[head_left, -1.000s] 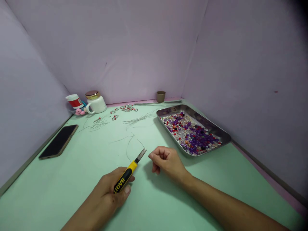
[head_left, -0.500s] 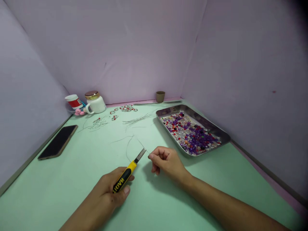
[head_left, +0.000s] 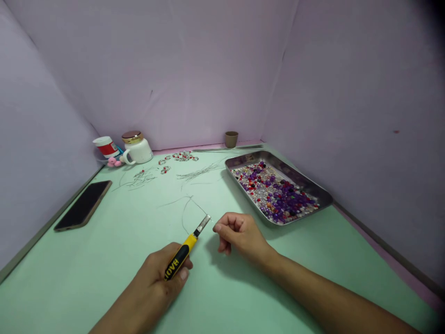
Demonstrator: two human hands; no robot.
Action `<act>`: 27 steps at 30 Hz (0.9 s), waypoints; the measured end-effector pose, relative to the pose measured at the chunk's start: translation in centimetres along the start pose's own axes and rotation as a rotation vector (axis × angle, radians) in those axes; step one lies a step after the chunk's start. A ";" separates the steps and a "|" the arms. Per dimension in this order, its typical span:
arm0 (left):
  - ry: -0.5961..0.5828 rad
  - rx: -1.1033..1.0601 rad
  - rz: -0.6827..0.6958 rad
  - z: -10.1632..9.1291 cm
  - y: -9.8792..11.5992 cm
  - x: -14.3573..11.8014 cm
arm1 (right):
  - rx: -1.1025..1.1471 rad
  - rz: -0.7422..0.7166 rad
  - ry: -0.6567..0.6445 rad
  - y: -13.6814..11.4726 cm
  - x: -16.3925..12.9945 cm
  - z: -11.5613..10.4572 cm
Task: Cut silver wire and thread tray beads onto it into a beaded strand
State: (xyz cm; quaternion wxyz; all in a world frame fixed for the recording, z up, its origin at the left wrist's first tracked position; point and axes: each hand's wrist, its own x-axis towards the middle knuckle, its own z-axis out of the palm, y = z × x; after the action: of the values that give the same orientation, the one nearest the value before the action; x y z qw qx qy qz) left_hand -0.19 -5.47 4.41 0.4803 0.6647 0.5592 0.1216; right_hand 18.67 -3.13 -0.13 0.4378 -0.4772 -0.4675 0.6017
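My left hand (head_left: 156, 280) has nudged the yellow utility knife (head_left: 182, 256), gripped tight, until its blade meets the thin wire (head_left: 194, 204) (hard to see) pinched in my closed right hand (head_left: 239, 234) above the green table (head_left: 104, 260).

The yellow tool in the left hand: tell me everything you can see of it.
The yellow tool is slim, with a yellow and black handle bearing black lettering and a narrow grey metal tip. The left hand grips its handle, thumb on the lower end. It slants up and to the right above the green table, its tip close to the right hand and a thin wire.
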 end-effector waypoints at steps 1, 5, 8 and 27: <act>-0.003 0.009 -0.004 0.1 0.0 0.0 | 0.022 0.004 -0.012 0.1 0.0 -0.1; -0.038 0.015 0.014 -0.1 -0.2 0.1 | 0.210 0.026 -0.058 0.7 0.3 -0.3; -0.061 -0.016 0.037 -0.4 -0.4 0.3 | 0.377 0.028 -0.101 0.9 0.5 -0.4; -0.072 0.003 0.042 -0.6 -0.8 0.4 | 0.394 0.048 -0.125 1.0 0.3 -0.5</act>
State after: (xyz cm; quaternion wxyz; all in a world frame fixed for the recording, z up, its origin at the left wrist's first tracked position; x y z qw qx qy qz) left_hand -0.96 -4.89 3.92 0.4963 0.6812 0.5275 0.1067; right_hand 19.00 -2.93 -1.23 0.4785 -0.3551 -0.3556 0.7201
